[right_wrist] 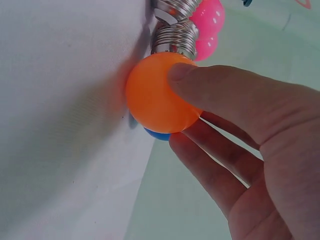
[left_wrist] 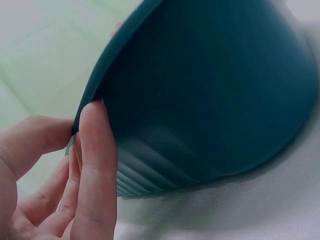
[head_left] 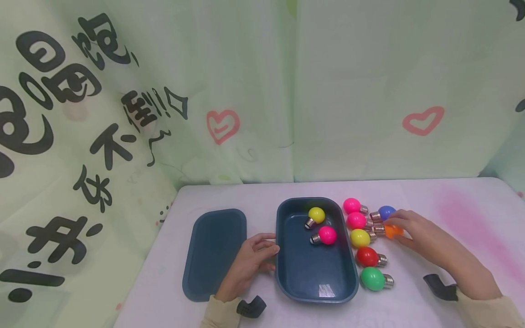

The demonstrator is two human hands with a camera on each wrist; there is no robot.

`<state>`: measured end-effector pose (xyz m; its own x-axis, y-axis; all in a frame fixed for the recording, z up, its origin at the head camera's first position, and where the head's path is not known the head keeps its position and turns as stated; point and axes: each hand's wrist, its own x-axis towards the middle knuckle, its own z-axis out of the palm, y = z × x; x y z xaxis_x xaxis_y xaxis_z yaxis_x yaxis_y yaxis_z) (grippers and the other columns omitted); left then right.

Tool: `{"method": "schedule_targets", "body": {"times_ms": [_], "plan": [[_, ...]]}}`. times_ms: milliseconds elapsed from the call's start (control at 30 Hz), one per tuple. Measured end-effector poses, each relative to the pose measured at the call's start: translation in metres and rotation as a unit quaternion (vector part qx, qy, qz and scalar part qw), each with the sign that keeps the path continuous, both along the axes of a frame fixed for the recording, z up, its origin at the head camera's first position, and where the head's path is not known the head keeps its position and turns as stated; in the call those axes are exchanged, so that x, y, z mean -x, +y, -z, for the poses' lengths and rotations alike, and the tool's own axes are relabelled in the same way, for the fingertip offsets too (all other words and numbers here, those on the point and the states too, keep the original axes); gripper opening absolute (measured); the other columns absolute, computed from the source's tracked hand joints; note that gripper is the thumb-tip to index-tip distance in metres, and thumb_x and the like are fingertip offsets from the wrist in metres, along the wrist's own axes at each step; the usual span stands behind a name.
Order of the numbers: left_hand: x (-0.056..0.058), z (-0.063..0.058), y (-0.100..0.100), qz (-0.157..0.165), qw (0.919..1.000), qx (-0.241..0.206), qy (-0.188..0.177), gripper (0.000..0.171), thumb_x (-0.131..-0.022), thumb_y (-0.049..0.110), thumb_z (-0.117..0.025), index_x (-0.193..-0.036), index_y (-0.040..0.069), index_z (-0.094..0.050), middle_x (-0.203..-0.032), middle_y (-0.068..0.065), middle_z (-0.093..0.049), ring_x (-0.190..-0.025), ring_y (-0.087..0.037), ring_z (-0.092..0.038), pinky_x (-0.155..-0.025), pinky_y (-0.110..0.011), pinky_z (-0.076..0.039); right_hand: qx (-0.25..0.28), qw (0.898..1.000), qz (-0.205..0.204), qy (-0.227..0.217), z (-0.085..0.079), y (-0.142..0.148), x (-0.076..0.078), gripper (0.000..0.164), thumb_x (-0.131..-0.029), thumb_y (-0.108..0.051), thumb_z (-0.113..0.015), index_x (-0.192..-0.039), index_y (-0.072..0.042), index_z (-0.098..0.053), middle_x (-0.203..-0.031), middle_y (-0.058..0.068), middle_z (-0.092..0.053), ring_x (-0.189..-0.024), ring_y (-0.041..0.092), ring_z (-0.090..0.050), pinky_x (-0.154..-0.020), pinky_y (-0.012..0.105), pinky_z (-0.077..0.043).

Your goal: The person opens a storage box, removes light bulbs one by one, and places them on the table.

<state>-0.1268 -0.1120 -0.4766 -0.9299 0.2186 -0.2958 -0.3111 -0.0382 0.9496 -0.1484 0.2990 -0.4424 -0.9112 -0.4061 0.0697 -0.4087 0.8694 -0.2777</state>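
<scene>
A dark blue rectangular tray (head_left: 316, 278) stands on the table, holding a yellow bulb (head_left: 316, 214) and a pink bulb (head_left: 327, 235). My left hand (head_left: 254, 257) pinches its left rim; the left wrist view shows fingertips on both sides of the tray's edge (left_wrist: 200, 100). To the right of the tray, my right hand (head_left: 414, 230) grips an orange light bulb (right_wrist: 155, 95), thumb on the near side and fingers behind. The orange bulb's metal screw base (right_wrist: 175, 37) points toward the neighbouring bulbs. A blue bulb (head_left: 387, 212) lies just behind it, partly covered in the right wrist view.
Along the tray's right side lie two pink bulbs, a yellow bulb (head_left: 360, 238), a red bulb (head_left: 367, 256) and a green bulb (head_left: 373, 279). A flat dark blue lid (head_left: 213, 255) lies left of the tray. A printed curtain (head_left: 348, 114) hangs behind the table.
</scene>
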Motion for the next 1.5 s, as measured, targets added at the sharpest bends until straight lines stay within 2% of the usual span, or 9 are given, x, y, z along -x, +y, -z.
{"method": "schedule_targets", "body": {"times_ms": [333, 633, 800, 1067, 1367, 1500], "plan": [[-0.001, -0.001, 0.0, -0.001, 1.0, 0.004, 0.0, 0.049, -0.088, 0.02, -0.076, -0.131, 0.006, -0.059, -0.109, -0.01, -0.069, -0.088, -0.015, -0.064, -0.065, -0.027, -0.058, -0.009, 1.0, 0.015, -0.009, -0.002, -0.001, -0.002, 0.044, -0.073, -0.007, -0.086, -0.113, -0.005, -0.07, -0.114, 0.021, -0.064, -0.109, 0.046, -0.059, -0.078, 0.052, -0.058], [-0.001, -0.001, 0.001, 0.0, 1.0, 0.0, 0.0, 0.047, -0.088, 0.018, -0.076, -0.131, 0.005, -0.059, -0.106, -0.007, -0.069, -0.087, -0.015, -0.064, -0.064, -0.027, -0.058, -0.011, 1.0, 0.003, 0.008, -0.004, -0.002, -0.003, 0.047, -0.072, -0.007, -0.086, -0.116, -0.006, -0.069, -0.115, 0.019, -0.064, -0.11, 0.045, -0.059, -0.079, 0.052, -0.058], [0.0, 0.0, 0.001, 0.0, 1.0, 0.0, 0.002, 0.047, -0.088, 0.017, -0.075, -0.131, 0.005, -0.059, -0.107, -0.008, -0.069, -0.087, -0.015, -0.064, -0.064, -0.027, -0.058, -0.013, 1.0, -0.002, 0.003, -0.01, -0.007, -0.001, 0.05, -0.072, -0.007, -0.087, -0.118, -0.01, -0.069, -0.118, 0.019, -0.063, -0.111, 0.044, -0.058, -0.079, 0.051, -0.059], [0.001, 0.002, 0.0, 0.001, 1.0, -0.001, -0.001, 0.049, -0.088, 0.018, -0.076, -0.131, 0.005, -0.059, -0.109, -0.01, -0.069, -0.087, -0.015, -0.064, -0.064, -0.027, -0.058, 0.008, 1.0, -0.006, -0.005, -0.021, -0.025, -0.001, 0.05, -0.074, -0.014, -0.087, -0.121, -0.01, -0.068, -0.12, 0.017, -0.062, -0.111, 0.039, -0.059, -0.077, 0.046, -0.06], [0.001, 0.004, -0.001, 0.002, 1.0, -0.001, -0.002, 0.05, -0.087, 0.02, -0.077, -0.132, 0.006, -0.059, -0.111, -0.011, -0.069, -0.088, -0.015, -0.065, -0.064, -0.028, -0.058, 0.024, 0.999, -0.023, 0.006, -0.032, -0.049, 0.001, 0.05, -0.075, -0.015, -0.086, -0.121, -0.009, -0.067, -0.119, 0.015, -0.063, -0.107, 0.035, -0.063, -0.077, 0.043, -0.061], [0.001, 0.003, -0.001, 0.003, 1.0, -0.003, -0.001, 0.05, -0.087, 0.02, -0.076, -0.132, 0.006, -0.059, -0.111, -0.011, -0.069, -0.088, -0.015, -0.064, -0.064, -0.028, -0.058, 0.025, 0.999, -0.034, 0.012, -0.035, -0.059, 0.002, 0.045, -0.076, -0.014, -0.085, -0.117, -0.008, -0.068, -0.117, 0.015, -0.063, -0.106, 0.034, -0.062, -0.075, 0.041, -0.061]]}}
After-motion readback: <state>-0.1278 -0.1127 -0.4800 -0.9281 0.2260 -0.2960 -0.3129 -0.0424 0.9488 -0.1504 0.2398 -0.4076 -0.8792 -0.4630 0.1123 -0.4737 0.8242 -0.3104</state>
